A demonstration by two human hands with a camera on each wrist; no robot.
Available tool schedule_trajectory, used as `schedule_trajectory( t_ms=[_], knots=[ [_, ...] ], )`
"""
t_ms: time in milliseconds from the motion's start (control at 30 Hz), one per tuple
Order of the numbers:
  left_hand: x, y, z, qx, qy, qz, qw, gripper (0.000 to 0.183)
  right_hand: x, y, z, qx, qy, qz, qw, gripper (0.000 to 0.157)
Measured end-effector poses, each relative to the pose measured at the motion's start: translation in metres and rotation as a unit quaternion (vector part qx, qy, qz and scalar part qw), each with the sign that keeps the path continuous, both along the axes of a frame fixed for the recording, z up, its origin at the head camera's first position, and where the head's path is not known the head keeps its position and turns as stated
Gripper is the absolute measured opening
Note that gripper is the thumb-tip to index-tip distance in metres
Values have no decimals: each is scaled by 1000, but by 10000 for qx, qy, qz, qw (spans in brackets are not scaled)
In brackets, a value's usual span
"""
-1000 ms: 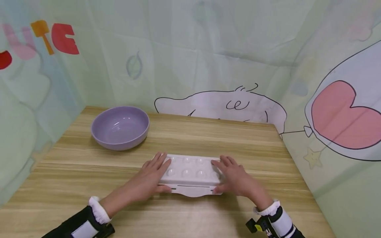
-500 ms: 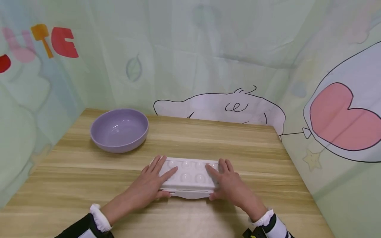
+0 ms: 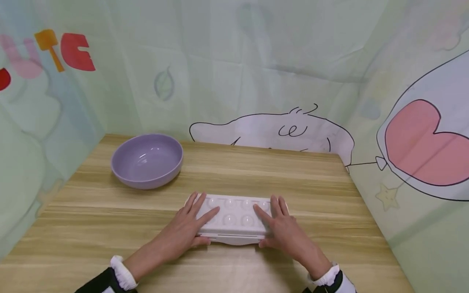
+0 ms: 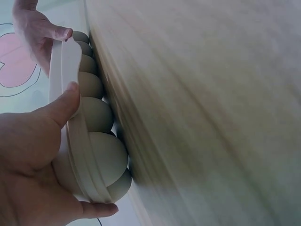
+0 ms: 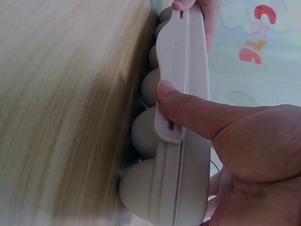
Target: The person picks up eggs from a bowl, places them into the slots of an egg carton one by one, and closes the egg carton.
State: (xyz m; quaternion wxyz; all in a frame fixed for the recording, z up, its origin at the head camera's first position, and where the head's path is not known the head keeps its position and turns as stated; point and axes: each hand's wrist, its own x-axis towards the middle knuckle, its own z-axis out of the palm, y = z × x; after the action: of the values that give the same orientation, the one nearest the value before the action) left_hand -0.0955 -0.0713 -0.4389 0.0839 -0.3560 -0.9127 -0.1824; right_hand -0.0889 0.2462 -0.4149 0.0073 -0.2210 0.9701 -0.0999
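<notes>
A white plastic egg box rests on the wooden table, its bumpy lid facing up and lying flat. My left hand grips its left end, the thumb on the front edge and the fingers spread over the lid. At the other end my right hand holds it in the same way. In the left wrist view, rounded egg cups bulge beneath the rim and the thumb presses the front flap. The right wrist view shows the slotted front flap under the right thumb. The inside of the box is hidden.
A purple bowl stands at the back left of the table, beyond my left hand. A printed cloth backdrop closes off the back and both sides of the table.
The box's front edge has tilted downward, so its flap shows less from above. Both index fingers have moved inward over the lid, and the hands keep hold of the two ends.
</notes>
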Motion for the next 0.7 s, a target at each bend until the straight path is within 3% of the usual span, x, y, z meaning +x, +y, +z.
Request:
schedule_trajectory(
  t_ms=[200, 700],
  knots=[
    [1, 0, -4, 6, 230, -31, 9997, 84, 2, 0, -3, -105, 111, 42, 9999, 96],
    [0, 2, -6, -98, 370, 23, 9993, 88, 6, 4, -13, -152, 213, -3, 9997, 98]
  ],
)
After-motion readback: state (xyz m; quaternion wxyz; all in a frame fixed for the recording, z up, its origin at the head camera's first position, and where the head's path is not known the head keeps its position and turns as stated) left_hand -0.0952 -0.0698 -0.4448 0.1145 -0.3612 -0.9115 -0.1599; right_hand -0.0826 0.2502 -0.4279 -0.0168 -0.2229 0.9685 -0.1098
